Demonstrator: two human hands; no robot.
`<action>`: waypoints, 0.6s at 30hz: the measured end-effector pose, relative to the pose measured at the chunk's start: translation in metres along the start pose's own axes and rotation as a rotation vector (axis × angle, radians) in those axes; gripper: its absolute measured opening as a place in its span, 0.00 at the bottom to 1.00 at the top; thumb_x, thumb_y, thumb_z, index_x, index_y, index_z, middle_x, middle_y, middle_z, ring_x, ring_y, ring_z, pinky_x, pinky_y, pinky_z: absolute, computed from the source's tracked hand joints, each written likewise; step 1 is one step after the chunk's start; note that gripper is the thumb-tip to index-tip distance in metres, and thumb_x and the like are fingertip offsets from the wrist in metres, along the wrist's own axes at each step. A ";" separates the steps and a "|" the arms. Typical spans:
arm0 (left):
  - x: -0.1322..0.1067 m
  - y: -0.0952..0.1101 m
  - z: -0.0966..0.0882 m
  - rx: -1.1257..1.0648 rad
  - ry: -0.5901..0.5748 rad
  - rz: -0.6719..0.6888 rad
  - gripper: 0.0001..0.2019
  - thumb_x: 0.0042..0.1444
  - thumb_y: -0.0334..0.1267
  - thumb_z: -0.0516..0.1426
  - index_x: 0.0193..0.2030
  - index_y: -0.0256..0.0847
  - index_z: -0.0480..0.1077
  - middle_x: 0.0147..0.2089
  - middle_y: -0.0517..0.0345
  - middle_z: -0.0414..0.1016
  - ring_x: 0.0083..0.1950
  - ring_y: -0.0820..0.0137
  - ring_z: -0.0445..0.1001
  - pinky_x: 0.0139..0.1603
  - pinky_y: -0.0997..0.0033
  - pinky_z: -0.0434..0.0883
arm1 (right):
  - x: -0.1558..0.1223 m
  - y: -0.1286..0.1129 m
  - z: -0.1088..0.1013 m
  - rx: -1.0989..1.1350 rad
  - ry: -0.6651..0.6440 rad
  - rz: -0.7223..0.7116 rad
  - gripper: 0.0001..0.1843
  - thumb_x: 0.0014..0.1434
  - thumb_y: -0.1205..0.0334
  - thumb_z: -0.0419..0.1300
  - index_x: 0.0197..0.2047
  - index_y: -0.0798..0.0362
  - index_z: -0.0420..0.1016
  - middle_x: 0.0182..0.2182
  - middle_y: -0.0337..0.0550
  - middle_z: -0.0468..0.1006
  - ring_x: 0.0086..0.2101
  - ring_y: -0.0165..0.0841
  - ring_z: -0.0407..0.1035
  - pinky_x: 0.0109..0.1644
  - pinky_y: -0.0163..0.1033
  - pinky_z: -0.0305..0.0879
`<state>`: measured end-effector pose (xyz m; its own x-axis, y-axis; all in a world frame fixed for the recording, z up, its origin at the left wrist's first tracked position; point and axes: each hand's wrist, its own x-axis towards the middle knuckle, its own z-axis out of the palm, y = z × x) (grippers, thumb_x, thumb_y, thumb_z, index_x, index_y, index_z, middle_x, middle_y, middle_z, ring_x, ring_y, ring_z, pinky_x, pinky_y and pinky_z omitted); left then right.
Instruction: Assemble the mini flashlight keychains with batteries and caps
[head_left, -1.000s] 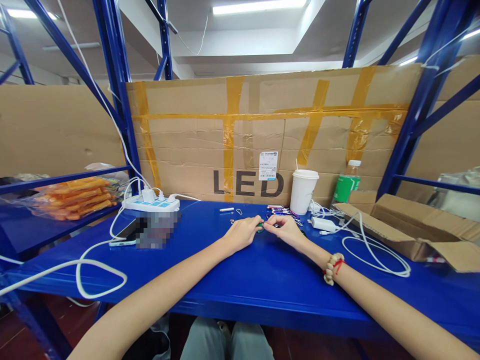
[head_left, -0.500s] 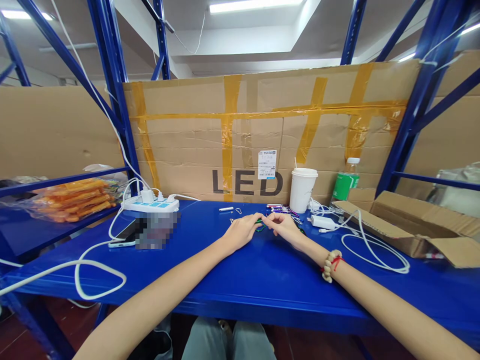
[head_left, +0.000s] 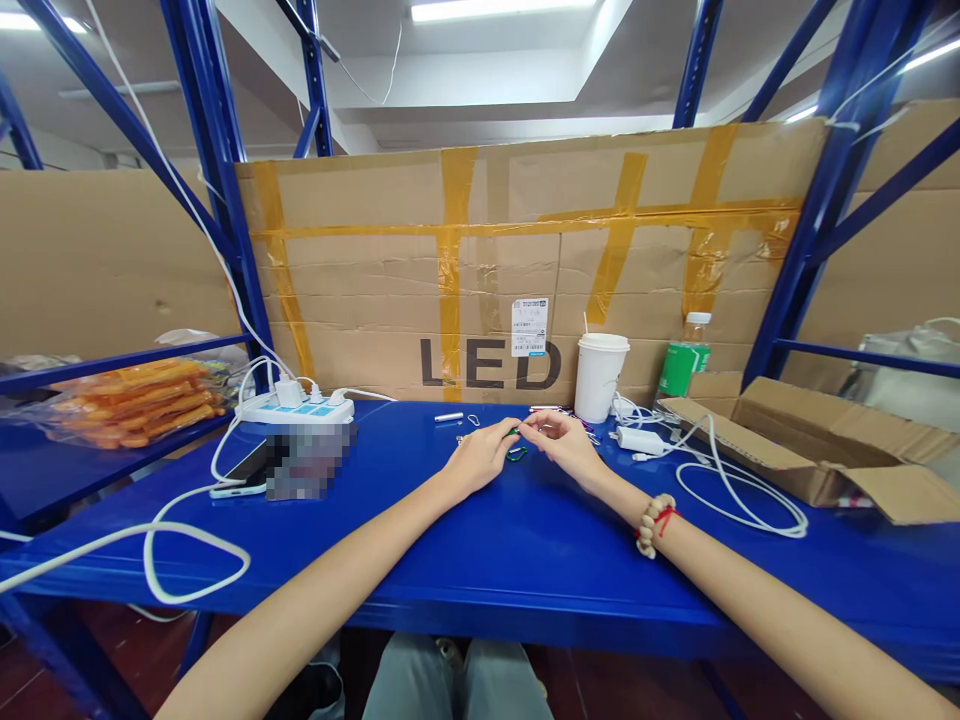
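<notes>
My left hand [head_left: 480, 455] is closed around a small green piece [head_left: 514, 432], most of it hidden by the fingers. Against its tip, the fingers of my right hand [head_left: 559, 442] are pinched together; what they grip is too small to make out. Just below the fingertips a green loop, shaped like a carabiner [head_left: 517, 454], shows above the blue tabletop [head_left: 480, 550]. Beyond the left hand lie a silver tube [head_left: 448, 417] and a small metal clip [head_left: 473, 420]. Several slim coloured metal pieces [head_left: 592, 438] lie partly hidden behind my right hand.
A white cup [head_left: 600, 380] with a straw and a green-labelled bottle [head_left: 684, 357] stand at the back right. White cables [head_left: 750, 510] and an open cardboard box [head_left: 817, 440] lie right. Left are a power strip [head_left: 296, 408], a phone [head_left: 247, 470] and bagged orange items [head_left: 142, 405].
My right hand has shifted slightly, its fingers still meeting those of my left hand. The green loop below the fingertips shows more clearly. The whole view has moved a little.
</notes>
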<state>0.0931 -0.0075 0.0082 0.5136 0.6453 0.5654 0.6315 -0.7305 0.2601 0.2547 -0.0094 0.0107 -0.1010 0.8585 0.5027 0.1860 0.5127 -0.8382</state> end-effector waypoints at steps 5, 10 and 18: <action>0.000 -0.001 -0.002 0.051 -0.023 -0.085 0.14 0.63 0.40 0.41 0.51 0.48 0.62 0.48 0.59 0.73 0.47 0.63 0.73 0.42 0.66 0.69 | 0.001 0.004 -0.003 0.006 -0.024 -0.009 0.21 0.42 0.49 0.64 0.36 0.56 0.76 0.26 0.41 0.72 0.20 0.23 0.58 0.18 0.31 0.52; -0.001 -0.003 0.001 0.001 -0.041 -0.043 0.14 0.63 0.39 0.41 0.50 0.47 0.62 0.49 0.59 0.72 0.48 0.65 0.72 0.44 0.69 0.68 | 0.003 0.012 -0.004 0.081 -0.051 -0.012 0.17 0.40 0.51 0.66 0.28 0.57 0.76 0.27 0.41 0.71 0.19 0.22 0.58 0.17 0.30 0.51; -0.003 -0.005 0.004 -0.077 -0.085 0.057 0.12 0.63 0.38 0.41 0.48 0.44 0.61 0.46 0.57 0.71 0.49 0.68 0.69 0.49 0.69 0.65 | 0.005 0.017 -0.008 0.107 -0.119 -0.026 0.16 0.38 0.51 0.67 0.24 0.57 0.75 0.25 0.39 0.71 0.18 0.21 0.58 0.17 0.30 0.52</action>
<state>0.0908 -0.0045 0.0018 0.5966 0.6165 0.5137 0.5551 -0.7794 0.2906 0.2651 0.0041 0.0007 -0.2204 0.8369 0.5011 0.0775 0.5271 -0.8462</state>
